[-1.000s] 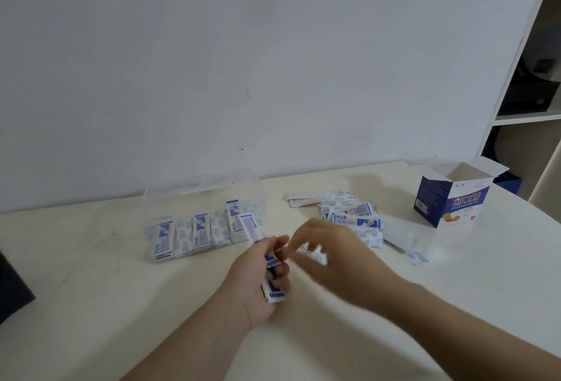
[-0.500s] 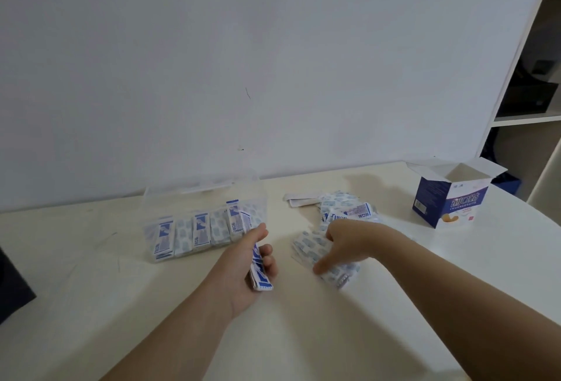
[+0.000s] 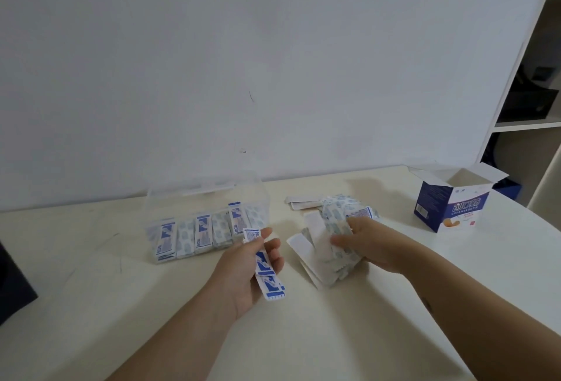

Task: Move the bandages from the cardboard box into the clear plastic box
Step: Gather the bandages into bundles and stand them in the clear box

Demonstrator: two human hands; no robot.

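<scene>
My left hand [image 3: 243, 271] grips a small stack of blue-and-white wrapped bandages [image 3: 265, 268], just in front of the clear plastic box [image 3: 209, 195]. Several bandages stand in a row inside that box. My right hand [image 3: 367, 244] lies on a loose pile of bandages [image 3: 331, 238] in the middle of the table, its fingers curled round a bunch of them. The blue-and-white cardboard box [image 3: 449, 201] stands open at the right, well apart from both hands.
A cream table [image 3: 334, 335] runs up to a white wall. A dark object [image 3: 15, 283] sits at the table's left edge. White shelving [image 3: 522, 125] stands at the far right behind the cardboard box.
My right hand left the left hand, reached right onto the loose pile and closed on a bunch of bandages. The left hand kept its stack and shifted slightly toward the clear box.
</scene>
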